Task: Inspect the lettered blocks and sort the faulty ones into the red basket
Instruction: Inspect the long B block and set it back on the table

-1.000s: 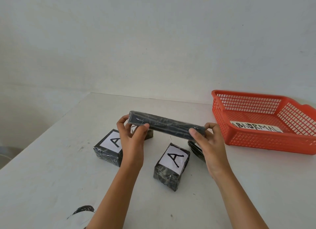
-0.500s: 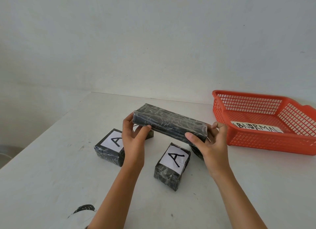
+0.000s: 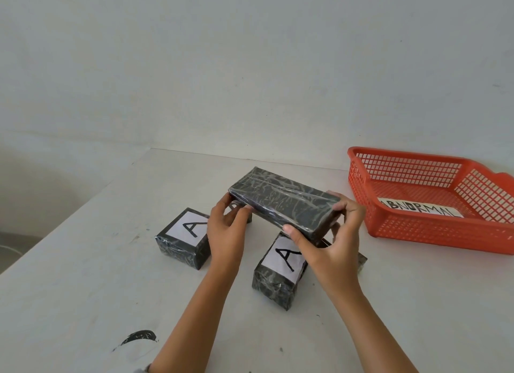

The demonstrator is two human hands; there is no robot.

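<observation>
A: Where is the long black block [image 3: 283, 205] now?

B: In the middle of the frame, lifted above the table [image 3: 83, 289]. Our left hand [image 3: 225, 233] pinches its left end, and our right hand [image 3: 331, 244] grips the right end, thumb on the near edge.

A: What has changed?

B: 1 second ago we saw only its thin edge. Now it is turned, and its broad wrapped face looks up at us. We see no letter on this face.

A: And around it?

B: Below it lie the left A block [image 3: 182, 237] and the centre A block [image 3: 278, 272]. The red basket [image 3: 434, 233], at the right of the frame, shows only its ABNORMAL label [image 3: 417, 209]. We think the inspection is not finished.
</observation>
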